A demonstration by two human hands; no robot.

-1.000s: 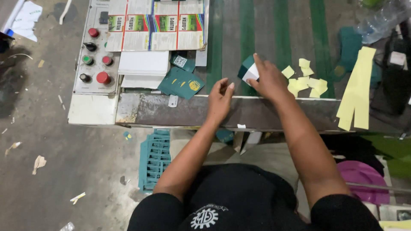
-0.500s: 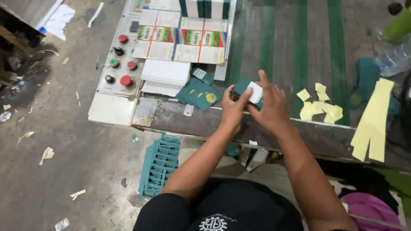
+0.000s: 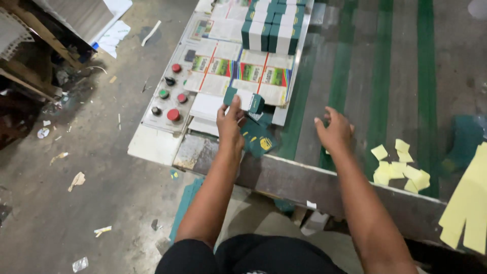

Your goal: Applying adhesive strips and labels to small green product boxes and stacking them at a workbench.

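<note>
My left hand (image 3: 229, 122) grips a small green and white box (image 3: 245, 101) and holds it above a pile of flat printed cartons (image 3: 236, 76) at the left of the belt. A stack of the same green and white boxes (image 3: 271, 30) stands further back on those cartons. My right hand (image 3: 334, 131) rests on the green striped conveyor belt (image 3: 375, 76) with fingers bent; whether anything lies under it is hidden. Dark green flat cartons (image 3: 257, 138) lie just below the left hand. Small yellow paper slips (image 3: 398, 165) sit to the right of the right hand.
A control panel with red, green and black buttons (image 3: 168, 99) is at the left of the belt. Long yellow paper strips (image 3: 469, 203) hang at the right edge. The metal front rail (image 3: 304, 177) runs across. Scraps litter the concrete floor (image 3: 76, 182). A green plastic crate (image 3: 182, 208) stands below.
My hands have parted: the left has carried the small box leftward over the printed cartons, and the right has stayed on the belt. The view has shifted forward and left.
</note>
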